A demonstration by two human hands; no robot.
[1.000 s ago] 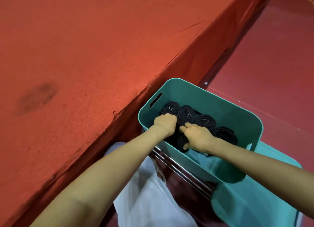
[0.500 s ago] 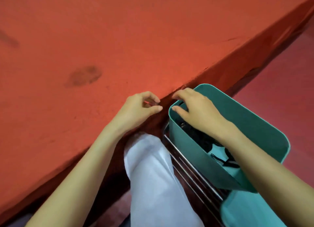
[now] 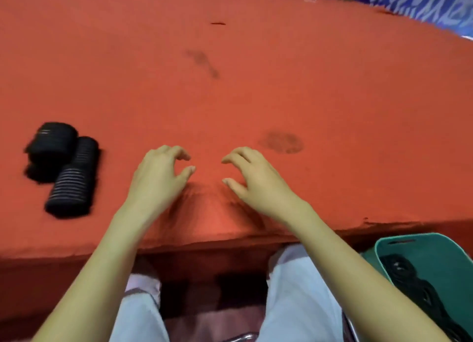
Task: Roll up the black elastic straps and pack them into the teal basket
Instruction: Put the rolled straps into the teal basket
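Now left hand (image 3: 158, 177), right hand (image 3: 258, 180) over red tabletop (image 3: 230, 98), fingers loosely curled, holding nothing. Black elastic straps (image 3: 69, 172) far left; teal basket (image 3: 435, 252) low right. Risk: loose roll unwinds during long carry.

The red-covered table (image 3: 256, 98) carries black strap rolls (image 3: 73, 177) side by side near its left end, close to the front edge — dark stains (image 3: 281, 142) mark the cloth mid-table.

The left hand (image 3: 156, 177) and the right hand (image 3: 258, 180) are bare, and so are both arms (image 3: 102, 252). The person wears pale, whitish trousers (image 3: 294, 303) with soft folds.
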